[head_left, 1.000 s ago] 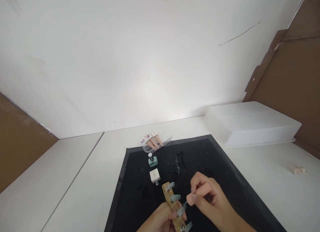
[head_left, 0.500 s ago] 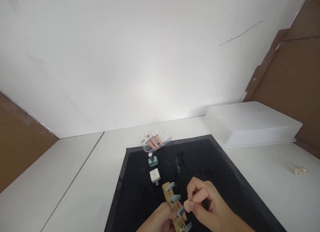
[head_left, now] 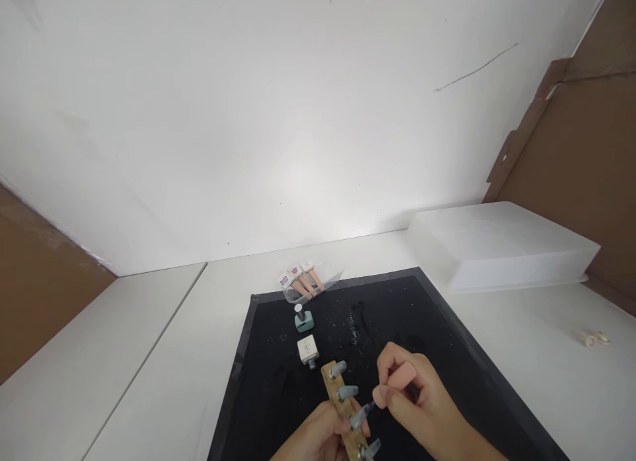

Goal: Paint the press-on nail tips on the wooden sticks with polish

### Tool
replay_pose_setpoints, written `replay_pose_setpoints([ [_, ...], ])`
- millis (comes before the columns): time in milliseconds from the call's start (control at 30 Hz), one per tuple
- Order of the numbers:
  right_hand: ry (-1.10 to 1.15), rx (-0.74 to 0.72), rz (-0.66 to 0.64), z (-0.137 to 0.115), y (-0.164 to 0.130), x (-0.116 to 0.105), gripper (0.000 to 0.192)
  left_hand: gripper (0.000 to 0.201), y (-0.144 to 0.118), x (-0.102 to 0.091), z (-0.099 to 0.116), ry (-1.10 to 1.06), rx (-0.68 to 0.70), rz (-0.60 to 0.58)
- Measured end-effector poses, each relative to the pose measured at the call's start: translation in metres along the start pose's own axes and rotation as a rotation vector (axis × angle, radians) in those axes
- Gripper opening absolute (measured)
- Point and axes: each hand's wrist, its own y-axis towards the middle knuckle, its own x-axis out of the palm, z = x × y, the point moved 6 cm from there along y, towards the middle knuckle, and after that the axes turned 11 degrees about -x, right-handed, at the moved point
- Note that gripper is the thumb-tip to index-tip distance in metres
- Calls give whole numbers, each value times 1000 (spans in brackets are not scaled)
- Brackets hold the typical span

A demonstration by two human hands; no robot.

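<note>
My left hand (head_left: 322, 431) grips a narrow wooden strip (head_left: 330, 376) from below, at the bottom of the view. Several grey false nail tips (head_left: 348, 392) stand out from it, pointing right. In my right hand (head_left: 422, 408), closed just right of the strip, is the pink cap of a nail polish brush (head_left: 401, 376). Its dark bristle end is at the tip of the third nail; whether it touches is hard to make out. A white square bottle (head_left: 308, 348) lies beyond the strip with its neck toward me. Behind it is a teal bottle (head_left: 305, 322) with a dark stem.
A clear plastic tray (head_left: 334, 275) with pink-capped bottles sits at the black mat's (head_left: 382, 308) far edge. On the right are a large white translucent box (head_left: 507, 249) and small pale ring-like items (head_left: 591, 340). A white wall stands behind, brown panels at both sides.
My right hand has shifted slightly right and up, drawing the brush outward along the third nail toward its tip. My left hand and the wooden strip have barely moved.
</note>
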Motion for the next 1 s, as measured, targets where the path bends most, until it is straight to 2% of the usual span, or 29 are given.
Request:
replay_pose_setpoints([
  [167,56,8,-55,-3,-5,0,20,32,-1,0,1,-32,-7,24],
  [300,44,81,-89,-4,-11,3,12,31,-6,7,5,-72,-14,23],
  [500,16,69,-143,-6,-5,6,16,31,-9,16,9,-72,-12,36],
  [633,56,20,-88,-8,2,5,22,27,-6,13,7,-39,3,5],
  [767,26,13,-20,-6,3,3,23,28,-3,5,2,-15,-23,25],
  [1000,-10,32,-36,4,-1,2,25,25,1,1,-1,37,-14,1],
])
